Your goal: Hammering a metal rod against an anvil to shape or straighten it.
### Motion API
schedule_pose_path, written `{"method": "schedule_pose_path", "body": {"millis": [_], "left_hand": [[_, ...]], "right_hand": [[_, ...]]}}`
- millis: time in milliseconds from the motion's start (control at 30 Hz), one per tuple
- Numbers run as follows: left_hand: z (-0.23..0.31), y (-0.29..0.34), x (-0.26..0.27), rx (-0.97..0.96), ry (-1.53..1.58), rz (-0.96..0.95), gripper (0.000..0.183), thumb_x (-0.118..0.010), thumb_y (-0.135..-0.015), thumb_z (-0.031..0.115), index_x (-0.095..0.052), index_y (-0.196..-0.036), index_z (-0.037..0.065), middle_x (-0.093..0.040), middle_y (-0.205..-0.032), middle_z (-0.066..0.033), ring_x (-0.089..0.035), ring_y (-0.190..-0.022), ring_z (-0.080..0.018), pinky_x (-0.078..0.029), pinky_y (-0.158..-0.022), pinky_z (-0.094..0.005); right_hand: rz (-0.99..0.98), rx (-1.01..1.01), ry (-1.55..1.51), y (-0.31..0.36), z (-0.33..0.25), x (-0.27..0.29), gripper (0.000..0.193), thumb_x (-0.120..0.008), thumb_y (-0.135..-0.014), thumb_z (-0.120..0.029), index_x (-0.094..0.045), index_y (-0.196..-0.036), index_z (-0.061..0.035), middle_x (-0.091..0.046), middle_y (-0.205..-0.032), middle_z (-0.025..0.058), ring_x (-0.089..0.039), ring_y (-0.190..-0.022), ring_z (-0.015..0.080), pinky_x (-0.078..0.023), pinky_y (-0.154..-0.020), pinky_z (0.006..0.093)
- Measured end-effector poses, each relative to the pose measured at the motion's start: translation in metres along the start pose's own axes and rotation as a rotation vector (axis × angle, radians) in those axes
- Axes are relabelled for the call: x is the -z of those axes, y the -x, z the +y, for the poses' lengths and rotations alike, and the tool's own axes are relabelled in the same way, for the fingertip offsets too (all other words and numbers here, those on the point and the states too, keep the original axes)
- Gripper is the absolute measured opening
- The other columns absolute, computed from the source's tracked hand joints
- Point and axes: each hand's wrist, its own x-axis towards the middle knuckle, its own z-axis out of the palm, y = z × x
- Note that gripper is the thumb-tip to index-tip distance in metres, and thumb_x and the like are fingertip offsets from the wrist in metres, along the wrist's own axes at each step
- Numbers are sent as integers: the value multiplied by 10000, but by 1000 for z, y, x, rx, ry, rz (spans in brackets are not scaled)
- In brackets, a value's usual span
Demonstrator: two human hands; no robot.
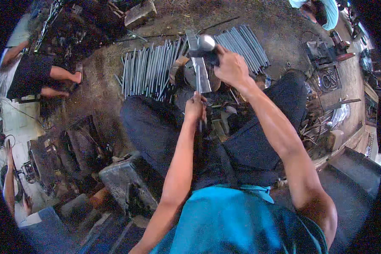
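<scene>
My right hand is closed round a hammer, its rounded steel head shining over a flat, narrow metal bar. That bar runs away from me over a round block between my knees. Just nearer, my left hand is closed on a thin metal rod, whose far part lies along the bar under the hammer. The hammer head hides part of the bar, and I cannot tell whether it touches it. Beyond my left knee lies a pile of grey metal rods; a second pile of rods spreads at the far right.
A pale block lies on the dirt floor at the back. To the right are a dark machine and a heap of thin scraps. A worn dark box stands at my left. Other people are at the left and far right.
</scene>
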Motion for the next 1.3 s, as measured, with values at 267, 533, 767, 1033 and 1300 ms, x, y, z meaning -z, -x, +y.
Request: {"method": "schedule_pose_path", "body": {"millis": [267,533,767,1033,1300], "left_hand": [[-12,-11,-12,-253,-330,137,551,-383,-1003,416,-650,-837,-37,-586,-631,-177,-606,-612,-291,-477,-647,-400],[-21,-12,-1,-238,-350,209,478,-460,-973,383,-598,-986,-75,-622,-918,-319,-588,-934,-473,-447,-829,-467],[14,17,-17,-275,-502,249,448,-459,-961,371,-626,-886,-38,-629,-858,-291,-602,-877,-464,-454,-791,-493],[4,14,-10,-400,-649,406,420,-476,-964,347,-600,-864,-42,-609,-773,-316,-591,-774,-500,-452,-682,-544],[19,38,-10,-431,-690,394,385,-538,-941,306,-532,-991,-76,-620,-834,-326,-604,-831,-498,-464,-727,-524]], "right_hand": [[305,93,-337,2,24,-43,410,-658,-666,-173,-592,-1029,6,-648,-872,232,-623,-788,423,-498,-700,489],[-37,-174,-46,-13,21,-7,487,-635,-709,-130,-500,-1157,5,-646,-913,265,-633,-868,442,-508,-754,509],[518,60,-390,-6,11,-9,551,-705,-674,-179,-505,-1156,-4,-648,-888,232,-640,-825,400,-513,-714,468],[-140,26,64,-2,8,-41,478,-603,-738,-95,-503,-1202,-43,-651,-937,215,-647,-838,405,-527,-749,499],[389,133,-315,-3,-22,11,492,-677,-635,-134,-544,-1096,-25,-641,-836,203,-623,-786,425,-512,-683,479]]}}
